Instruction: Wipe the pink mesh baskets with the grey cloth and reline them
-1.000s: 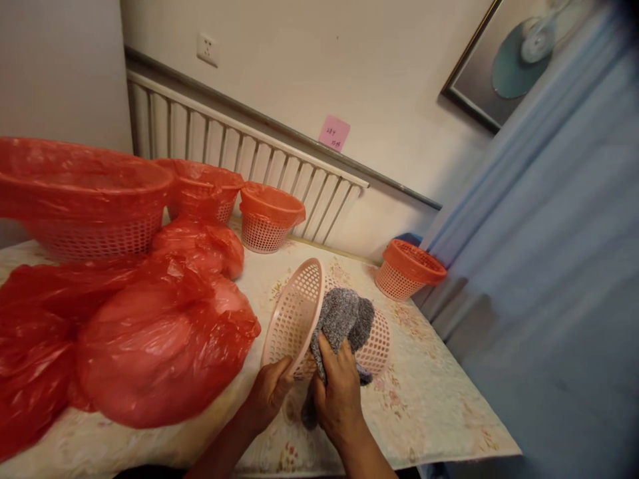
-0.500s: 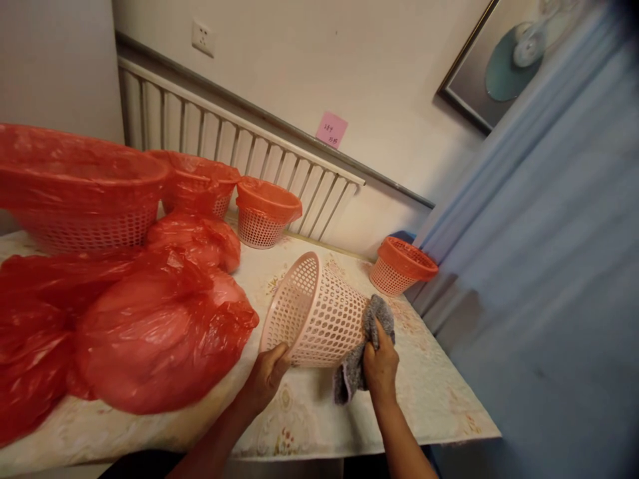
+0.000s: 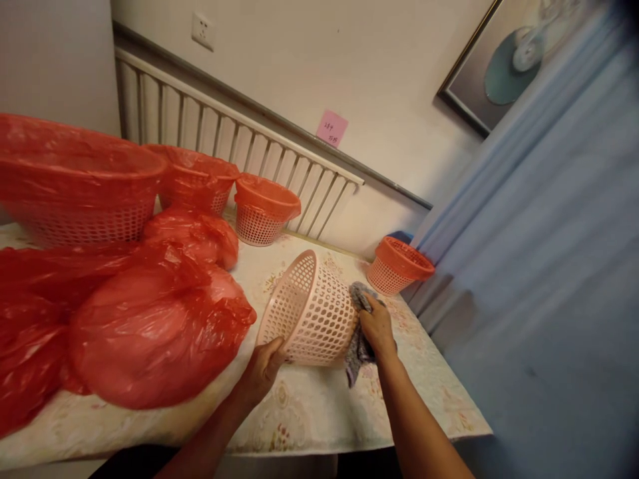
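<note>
A pale pink perforated plastic basket (image 3: pixel 324 313) lies tilted on its side above the floral tablecloth, its open mouth toward the left. My left hand (image 3: pixel 267 364) grips its rim at the lower left, thumb on the outside. With my right hand (image 3: pixel 377 326) I press a grey cloth (image 3: pixel 357 349) with a purplish edge against the basket's base end. The fingers are closed on the cloth, and part of it hangs below the hand. The basket's bottom is turned away and hidden.
Full red plastic bags (image 3: pixel 160 326) cover the table's left side. Behind them stand a large red-lined basket (image 3: pixel 90 223) and smaller lined baskets (image 3: pixel 262 223). Another lined basket (image 3: pixel 392 276) sits at the back right, near a blue curtain (image 3: pixel 529 279). A radiator (image 3: pixel 224 133) runs along the wall.
My right hand and the cloth have moved up slightly along the basket's base end. The basket has turned a little, its base facing further away. My left hand keeps its hold on the rim.
</note>
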`<state>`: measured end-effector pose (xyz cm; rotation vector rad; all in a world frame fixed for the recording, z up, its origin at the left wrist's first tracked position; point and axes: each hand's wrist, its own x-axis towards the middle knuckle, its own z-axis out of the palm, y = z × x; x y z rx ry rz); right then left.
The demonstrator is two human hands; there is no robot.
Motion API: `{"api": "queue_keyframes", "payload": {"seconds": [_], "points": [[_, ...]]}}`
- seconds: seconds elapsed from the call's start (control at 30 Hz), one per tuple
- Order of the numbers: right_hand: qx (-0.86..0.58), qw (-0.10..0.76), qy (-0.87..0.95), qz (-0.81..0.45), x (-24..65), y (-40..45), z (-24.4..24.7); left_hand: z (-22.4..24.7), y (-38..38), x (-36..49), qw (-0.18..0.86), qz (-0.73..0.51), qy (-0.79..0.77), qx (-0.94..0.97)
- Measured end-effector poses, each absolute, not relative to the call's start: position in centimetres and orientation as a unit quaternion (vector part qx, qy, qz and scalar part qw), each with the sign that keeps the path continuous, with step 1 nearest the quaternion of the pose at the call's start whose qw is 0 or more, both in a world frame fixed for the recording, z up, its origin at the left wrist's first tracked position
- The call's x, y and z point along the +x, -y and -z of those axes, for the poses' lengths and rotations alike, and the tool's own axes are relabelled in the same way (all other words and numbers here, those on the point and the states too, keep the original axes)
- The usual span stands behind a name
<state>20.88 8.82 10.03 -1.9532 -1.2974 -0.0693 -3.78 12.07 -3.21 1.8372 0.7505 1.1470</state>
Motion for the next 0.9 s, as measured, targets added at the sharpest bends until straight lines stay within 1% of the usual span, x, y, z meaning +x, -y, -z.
{"api": "queue_keyframes", "payload": {"seconds": [0.13,0.23,0.37,0.6,0.7,0.8,0.9], "points": [[-0.7,0.358,0.618,0.024,17.0,-10.8,-11.9,3.1,-12.1,-3.7,0.425,-0.462,-0.286,0.724],[-0.669,0.343,0.659,0.031,14.0,-10.8,-12.2,3.2,-12.2,-3.8,0.416,-0.466,-0.301,0.721],[-0.661,0.333,0.667,0.085,11.1,-9.2,-10.5,3.3,-12.3,-3.8,0.422,-0.451,-0.297,0.728],[-0.661,0.298,0.658,0.201,8.8,-6.1,-5.2,3.0,-12.4,-3.7,0.454,-0.458,-0.263,0.718],[-0.658,0.289,0.656,0.23,8.4,-5.6,-3.3,3.0,-12.4,-3.8,0.452,-0.461,-0.245,0.723],[-0.656,0.29,0.658,0.229,8.7,-5.5,-3.1,3.5,-12.5,-3.8,0.437,-0.459,-0.255,0.73],[-0.659,0.299,0.66,0.201,9.6,-6.3,-4.7,4.0,-12.9,-3.7,0.417,-0.462,-0.285,0.729]]}}
